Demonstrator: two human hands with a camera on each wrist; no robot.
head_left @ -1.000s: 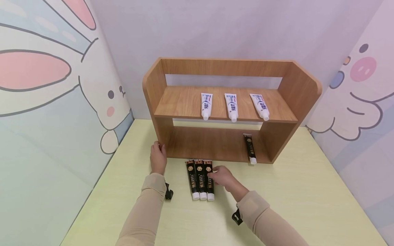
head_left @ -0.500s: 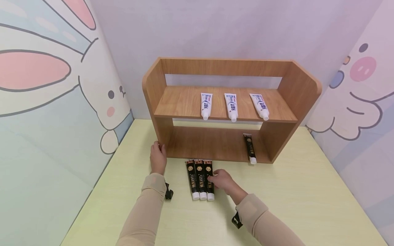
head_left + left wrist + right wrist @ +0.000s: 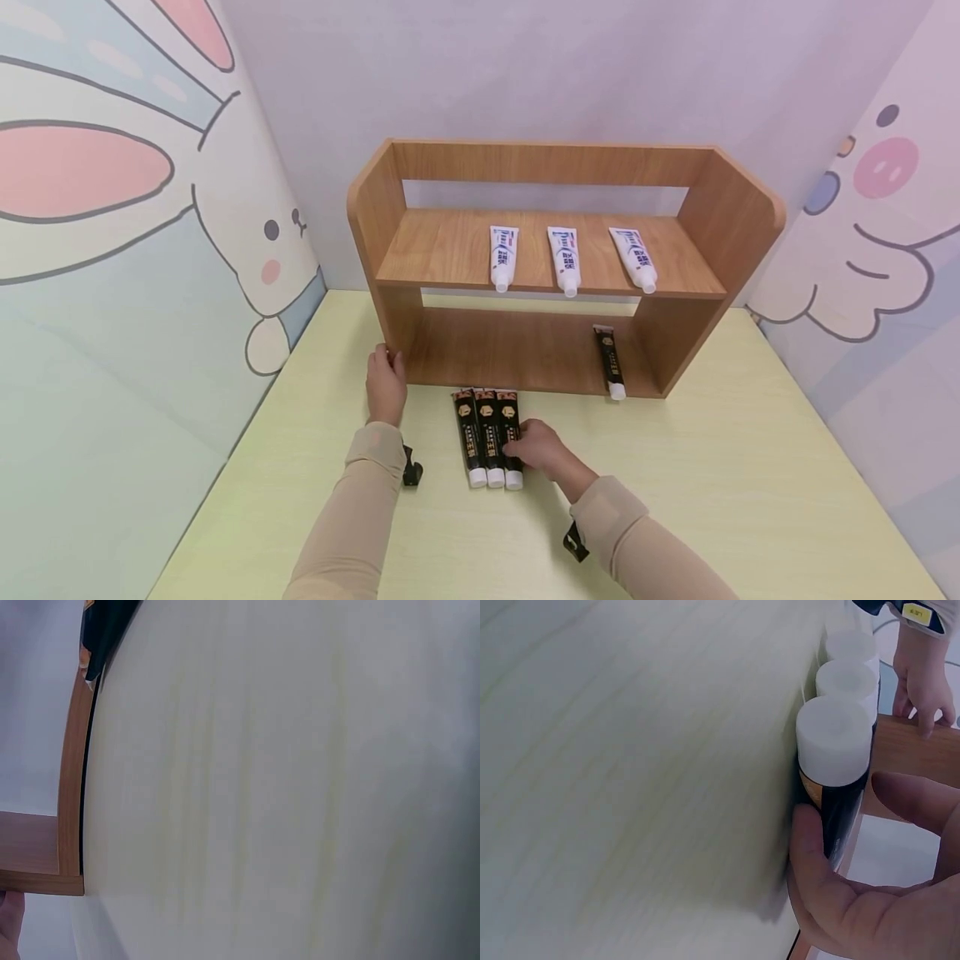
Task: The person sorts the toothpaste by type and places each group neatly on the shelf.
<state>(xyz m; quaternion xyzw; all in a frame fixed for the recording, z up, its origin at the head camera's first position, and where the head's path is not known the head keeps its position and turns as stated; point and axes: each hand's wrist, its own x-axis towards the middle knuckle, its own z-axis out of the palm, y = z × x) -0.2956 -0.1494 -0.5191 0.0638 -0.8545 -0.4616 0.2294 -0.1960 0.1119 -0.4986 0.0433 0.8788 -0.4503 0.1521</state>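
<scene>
Three black toothpaste tubes with white caps lie side by side on the table before the wooden shelf (image 3: 525, 346). My right hand (image 3: 542, 448) pinches the rightmost black toothpaste tube (image 3: 510, 417) near its cap; the right wrist view shows thumb and fingers on either side of that tube (image 3: 840, 814). At the shelf's lower left, my left hand (image 3: 386, 388) holds the front edge of the side panel; part of its grip is hidden. Another black toothpaste tube (image 3: 610, 362) lies on the lower board at the right, its cap past the front edge.
Three white toothpaste tubes, among them the middle one (image 3: 566, 260), lie on the upper board with caps over its edge. The shelf's right side panel (image 3: 731, 217) stands upright. Painted walls flank the pale yellow table (image 3: 750, 467).
My right hand has slid slightly down along the rightmost black toothpaste tube toward its cap. The tubes and my left hand stay in place.
</scene>
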